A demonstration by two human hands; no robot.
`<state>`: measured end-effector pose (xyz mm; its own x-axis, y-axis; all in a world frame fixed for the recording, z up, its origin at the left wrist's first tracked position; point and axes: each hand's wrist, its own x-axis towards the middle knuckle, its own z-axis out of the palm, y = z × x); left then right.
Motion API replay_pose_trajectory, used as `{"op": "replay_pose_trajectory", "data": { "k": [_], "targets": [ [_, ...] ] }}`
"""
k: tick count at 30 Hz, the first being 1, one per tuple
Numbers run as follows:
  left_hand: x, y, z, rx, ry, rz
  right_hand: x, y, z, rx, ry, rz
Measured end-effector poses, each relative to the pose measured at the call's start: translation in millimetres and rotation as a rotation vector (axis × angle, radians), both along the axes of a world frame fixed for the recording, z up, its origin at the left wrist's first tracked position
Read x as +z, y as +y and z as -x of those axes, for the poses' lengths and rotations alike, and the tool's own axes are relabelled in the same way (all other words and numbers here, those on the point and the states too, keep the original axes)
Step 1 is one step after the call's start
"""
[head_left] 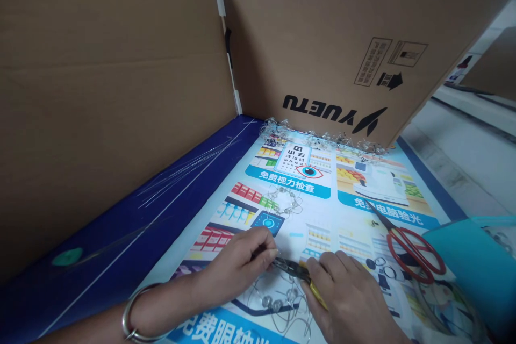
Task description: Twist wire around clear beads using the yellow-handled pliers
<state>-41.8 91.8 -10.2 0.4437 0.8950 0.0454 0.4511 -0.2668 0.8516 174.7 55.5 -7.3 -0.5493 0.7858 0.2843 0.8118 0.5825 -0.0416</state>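
Note:
My right hand [346, 295] is wrapped round a pair of pliers [292, 267] with yellow handles and dark jaws. The jaw tips point left and meet the fingertips of my left hand [242, 258]. That hand pinches a thin wire, most of it covered by the fingers. Just under the jaws hangs or lies a tangle of wire with clear beads [278, 303], its loops spreading toward the front; I cannot tell how it joins the pinched part. Farther off, a separate ring of beaded wire [285, 201] rests on the printed sheet.
Red-handled scissors [417, 252] lie at the right, beside a teal container [471, 263] and a coil of wire [443, 306]. Cardboard walls [322, 27] rise at the back and left. Beaded wire pieces [322, 141] line the back; loose wire strands [185, 169] and a green object [67, 257] lie left.

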Motion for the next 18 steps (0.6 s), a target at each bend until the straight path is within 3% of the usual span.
{"op": "replay_pose_trajectory", "data": {
  "k": [18],
  "targets": [
    [-2.7, -1.8, -1.9, 0.012, -0.001, -0.015, 10.1, 0.6, 0.0, 0.005, -0.042, -0.061]
  ]
}}
